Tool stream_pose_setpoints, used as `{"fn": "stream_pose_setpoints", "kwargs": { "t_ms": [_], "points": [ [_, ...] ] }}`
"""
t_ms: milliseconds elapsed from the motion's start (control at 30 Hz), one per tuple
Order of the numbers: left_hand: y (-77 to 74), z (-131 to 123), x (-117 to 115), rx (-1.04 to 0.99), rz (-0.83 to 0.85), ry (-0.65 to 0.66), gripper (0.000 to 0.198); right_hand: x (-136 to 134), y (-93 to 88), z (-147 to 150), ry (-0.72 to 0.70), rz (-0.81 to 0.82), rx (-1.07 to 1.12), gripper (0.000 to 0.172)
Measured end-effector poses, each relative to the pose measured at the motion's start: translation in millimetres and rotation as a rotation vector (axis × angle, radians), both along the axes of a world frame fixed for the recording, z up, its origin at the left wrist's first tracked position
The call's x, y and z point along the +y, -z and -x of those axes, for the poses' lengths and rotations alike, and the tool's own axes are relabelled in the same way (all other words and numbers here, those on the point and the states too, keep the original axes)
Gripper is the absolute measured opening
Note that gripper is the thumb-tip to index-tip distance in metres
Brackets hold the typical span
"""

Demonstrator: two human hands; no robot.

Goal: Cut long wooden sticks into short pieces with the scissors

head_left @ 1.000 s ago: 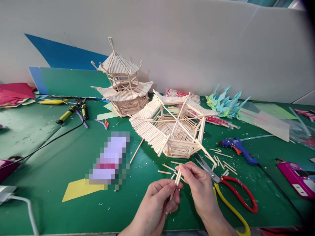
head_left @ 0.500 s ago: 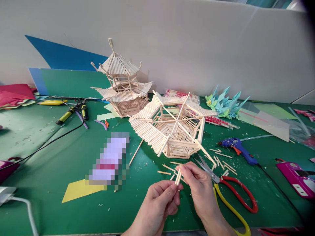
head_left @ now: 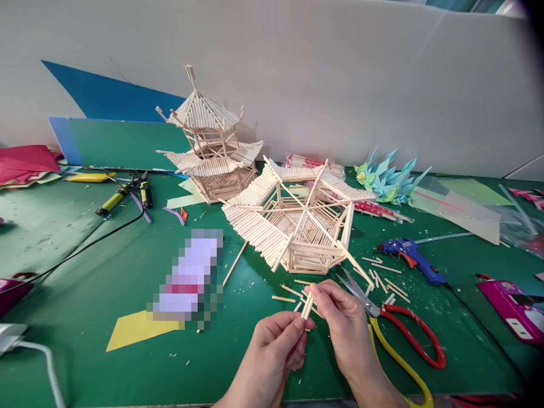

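Between my two hands I hold a few short wooden sticks, side by side and upright. My left hand pinches them at the lower end. The fingertips of my right hand close on their upper end. Just beyond my hands stands a six-sided stick pavilion, its roof partly covered with sticks and open elsewhere. Scissors with one red and one yellow handle lie open beside my right hand. Loose cut sticks are scattered on the green table around the hands.
A taller stick pagoda stands at the back. To the right are a blue glue gun, a pink device and folded blue paper. Pliers, yellow paper and a pixelated rectangular patch are at left.
Almost nothing differs. Both hands keep their pinch on the short sticks, with only a very slight shift of the left hand.
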State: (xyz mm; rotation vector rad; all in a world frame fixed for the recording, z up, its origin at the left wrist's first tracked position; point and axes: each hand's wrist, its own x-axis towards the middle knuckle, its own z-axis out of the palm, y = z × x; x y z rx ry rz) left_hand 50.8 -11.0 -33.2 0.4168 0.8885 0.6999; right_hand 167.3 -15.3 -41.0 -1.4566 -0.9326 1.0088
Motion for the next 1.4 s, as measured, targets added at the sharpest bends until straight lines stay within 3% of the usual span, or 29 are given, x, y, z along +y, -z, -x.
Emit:
{"fn": "stream_pose_setpoints", "kwargs": {
  "t_ms": [200, 267, 400, 467, 533, 700, 833, 933, 1033, 1200, 1400],
  "points": [
    [1.8, 4.9, 0.0, 0.103, -0.074, -0.02, 0.03, -1.4, -1.0, -11.8, -0.002, -0.023, -0.137, 0.026],
    [2.2, 10.8, 1.2, 0.171, -0.104, -0.042, 0.032, -2.1, 0.1, -21.5, -0.015, -0.034, -0.324, 0.027],
    [0.9, 27.1, 2.5, 0.284, -0.169, -0.109, 0.034, -1.5, 8.2, -31.1, -0.325, -0.05, -0.974, 0.029],
    [-0.1, 33.7, 0.7, 0.317, -0.19, -0.144, 0.035, 0.2, 13.6, -27.6, -0.436, -0.068, -1.088, 0.027],
    [-0.3, 38.1, -3.0, 0.334, -0.203, -0.165, 0.035, 1.2, 17.3, -21.9, -0.46, -0.084, -1.123, 0.021],
    [6.6, 44.8, -17.1, 0.364, -0.213, -0.209, 0.033, -16.6, 19.4, -32.5, -0.354, -0.106, -1.137, 0.015],
    [15.9, 51.0, -27.7, 0.335, -0.229, -0.194, 0.034, -56.1, 31.2, -80.6, -0.035, -0.035, -1.183, 0.019],
    [19.9, 55.1, -34.0, 0.3, -0.255, -0.2, 0.035, -83.4, 45.4, -118.8, 0.075, 0.042, -1.359, 0.024],
    [21.0, 57.1, -37.6, 0.274, -0.259, -0.205, 0.035, -95.9, 56.0, -141.6, 0.076, 0.063, -1.452, 0.024],
    [20.5, 55.3, -39.3, 0.224, -0.27, -0.145, 0.036, -90.0, 64.5, -154.3, -0.048, 0.092, -1.501, 0.019],
    [17.2, 50.3, -44.5, 0.173, -0.259, -0.106, 0.038, -90.3, 56.7, -164.6, -0.074, 0.088, -1.517, 0.03]
  ]
}}
